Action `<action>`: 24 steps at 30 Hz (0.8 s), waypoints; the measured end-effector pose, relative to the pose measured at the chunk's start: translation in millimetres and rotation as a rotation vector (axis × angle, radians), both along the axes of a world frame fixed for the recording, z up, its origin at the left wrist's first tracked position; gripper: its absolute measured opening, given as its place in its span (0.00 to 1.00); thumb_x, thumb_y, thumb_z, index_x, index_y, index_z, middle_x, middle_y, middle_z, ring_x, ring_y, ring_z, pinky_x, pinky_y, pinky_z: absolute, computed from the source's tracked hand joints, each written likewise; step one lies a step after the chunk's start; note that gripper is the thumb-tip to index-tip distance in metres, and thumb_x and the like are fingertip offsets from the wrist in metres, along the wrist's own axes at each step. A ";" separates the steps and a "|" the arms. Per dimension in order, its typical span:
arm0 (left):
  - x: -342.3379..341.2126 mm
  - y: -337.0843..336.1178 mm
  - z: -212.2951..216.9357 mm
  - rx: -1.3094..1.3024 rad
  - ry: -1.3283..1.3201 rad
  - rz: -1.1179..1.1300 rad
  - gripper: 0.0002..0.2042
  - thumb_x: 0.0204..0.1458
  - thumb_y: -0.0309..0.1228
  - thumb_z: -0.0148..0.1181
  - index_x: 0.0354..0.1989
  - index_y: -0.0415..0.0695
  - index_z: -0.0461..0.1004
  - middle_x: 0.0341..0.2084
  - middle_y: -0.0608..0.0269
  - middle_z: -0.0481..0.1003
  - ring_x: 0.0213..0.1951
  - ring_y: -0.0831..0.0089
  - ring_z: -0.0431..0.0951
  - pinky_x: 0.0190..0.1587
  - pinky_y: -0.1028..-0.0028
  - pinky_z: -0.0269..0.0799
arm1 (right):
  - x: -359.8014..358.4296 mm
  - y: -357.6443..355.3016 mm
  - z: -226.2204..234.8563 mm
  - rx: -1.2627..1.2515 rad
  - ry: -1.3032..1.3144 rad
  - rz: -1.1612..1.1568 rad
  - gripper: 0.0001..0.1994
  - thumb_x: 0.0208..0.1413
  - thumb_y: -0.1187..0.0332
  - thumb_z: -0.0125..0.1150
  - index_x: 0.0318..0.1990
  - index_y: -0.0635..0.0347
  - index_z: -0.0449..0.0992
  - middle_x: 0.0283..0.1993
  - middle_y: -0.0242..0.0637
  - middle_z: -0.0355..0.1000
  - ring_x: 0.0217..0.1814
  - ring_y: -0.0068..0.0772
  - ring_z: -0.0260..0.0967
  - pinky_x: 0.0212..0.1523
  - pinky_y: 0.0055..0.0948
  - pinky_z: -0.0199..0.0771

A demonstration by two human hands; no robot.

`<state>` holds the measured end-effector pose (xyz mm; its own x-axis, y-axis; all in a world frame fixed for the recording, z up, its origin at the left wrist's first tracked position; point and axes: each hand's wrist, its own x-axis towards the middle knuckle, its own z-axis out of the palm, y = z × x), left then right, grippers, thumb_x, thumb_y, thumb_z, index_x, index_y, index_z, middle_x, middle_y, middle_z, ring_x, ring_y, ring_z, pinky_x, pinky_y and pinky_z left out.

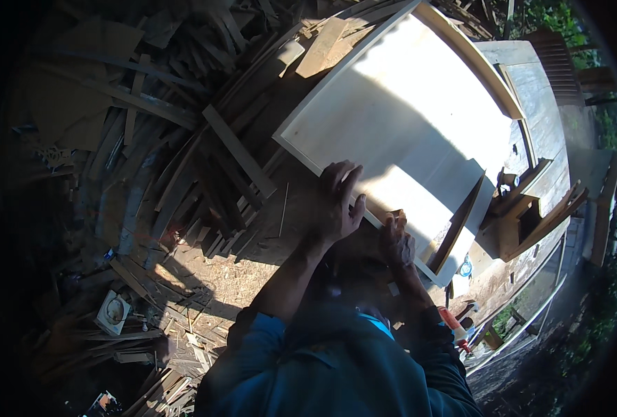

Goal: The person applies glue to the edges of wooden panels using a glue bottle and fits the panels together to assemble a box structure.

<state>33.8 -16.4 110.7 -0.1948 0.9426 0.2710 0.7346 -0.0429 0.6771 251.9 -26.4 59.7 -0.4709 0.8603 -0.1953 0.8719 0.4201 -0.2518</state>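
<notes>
A large pale wooden panel with raised strips along its edges lies in front of me, half in bright sun. My left hand rests at its near left edge, fingers spread and reaching over the edge strip. To its right, my right hand is closed at the same near edge. A small brown piece shows at its fingertips; its kind is too small to make out. A dark narrow wooden strip lies along the panel's right end.
A wooden workbench extends under and beyond the panel. On it, right, stands a wooden box-like piece, near a blue ring. A red-and-white bottle is by my right sleeve. Scrap planks pile up at left.
</notes>
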 end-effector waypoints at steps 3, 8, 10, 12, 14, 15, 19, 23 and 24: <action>37.9 -20.0 -17.0 -0.311 0.646 -0.631 0.26 0.51 0.39 0.57 0.58 0.40 0.68 0.58 0.51 0.67 0.66 0.52 0.58 0.70 0.45 0.43 | -10.0 3.7 23.9 -0.082 0.150 -0.022 0.18 0.57 0.65 0.55 0.53 0.57 0.63 0.59 0.68 0.62 0.27 0.59 0.76 0.24 0.48 0.78; 35.2 15.3 -47.3 -0.314 0.867 -0.737 0.19 0.55 0.37 0.50 0.50 0.36 0.72 0.49 0.47 0.71 0.57 0.48 0.67 0.63 0.49 0.55 | 3.0 1.3 -4.3 -0.077 0.071 -0.040 0.20 0.55 0.62 0.57 0.52 0.61 0.64 0.59 0.72 0.61 0.39 0.63 0.74 0.33 0.48 0.79; 41.0 19.3 -56.9 -0.270 0.870 -0.797 0.18 0.55 0.36 0.51 0.49 0.37 0.73 0.48 0.49 0.71 0.56 0.48 0.67 0.61 0.51 0.57 | 5.2 -0.8 -2.2 -0.083 0.029 -0.042 0.23 0.54 0.61 0.58 0.52 0.65 0.65 0.58 0.75 0.60 0.52 0.68 0.72 0.42 0.51 0.80; 40.7 20.3 -63.9 -0.282 0.733 -0.830 0.16 0.55 0.35 0.51 0.47 0.39 0.74 0.47 0.53 0.70 0.55 0.51 0.67 0.58 0.52 0.60 | 2.8 0.3 -2.4 -0.045 0.116 -0.015 0.25 0.52 0.62 0.59 0.54 0.68 0.64 0.58 0.75 0.61 0.53 0.71 0.71 0.43 0.49 0.80; 43.9 21.7 -66.3 -0.300 0.737 -0.843 0.15 0.54 0.34 0.51 0.45 0.40 0.75 0.47 0.55 0.70 0.56 0.51 0.67 0.58 0.51 0.60 | -0.2 3.0 1.0 -0.119 0.097 -0.077 0.21 0.55 0.64 0.55 0.53 0.65 0.64 0.59 0.73 0.59 0.57 0.69 0.68 0.43 0.49 0.80; 45.2 20.2 -66.5 -0.329 0.740 -0.817 0.14 0.54 0.33 0.51 0.44 0.40 0.76 0.46 0.57 0.70 0.56 0.51 0.66 0.58 0.51 0.59 | 0.0 0.8 1.8 -0.192 0.083 -0.102 0.17 0.57 0.66 0.51 0.52 0.62 0.64 0.61 0.71 0.58 0.62 0.67 0.65 0.43 0.48 0.80; 45.0 21.2 -60.4 -0.241 0.763 -0.830 0.12 0.54 0.32 0.52 0.40 0.40 0.78 0.46 0.58 0.70 0.56 0.50 0.68 0.57 0.48 0.59 | 1.7 0.1 2.3 -0.250 0.146 -0.158 0.18 0.57 0.65 0.50 0.53 0.62 0.65 0.61 0.71 0.58 0.62 0.68 0.65 0.46 0.48 0.79; 50.4 21.3 -60.6 -0.259 0.724 -0.794 0.12 0.53 0.30 0.52 0.41 0.41 0.78 0.46 0.59 0.71 0.55 0.51 0.69 0.58 0.48 0.58 | 15.1 11.0 24.8 -0.298 0.254 -0.133 0.20 0.56 0.63 0.54 0.54 0.62 0.68 0.61 0.62 0.62 0.61 0.59 0.67 0.53 0.47 0.75; 50.6 20.7 -60.8 -0.270 0.732 -0.798 0.12 0.53 0.30 0.52 0.41 0.41 0.78 0.46 0.59 0.71 0.55 0.51 0.69 0.58 0.48 0.58 | 22.9 13.1 31.4 -0.320 0.340 -0.116 0.22 0.55 0.62 0.57 0.55 0.61 0.69 0.61 0.58 0.64 0.60 0.56 0.69 0.54 0.46 0.74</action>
<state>84.4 4.2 49.8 0.6156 0.7716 -0.1604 0.7878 -0.5972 0.1509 274.7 -13.2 91.1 -0.4588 0.8326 -0.3103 0.7540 0.1800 -0.6318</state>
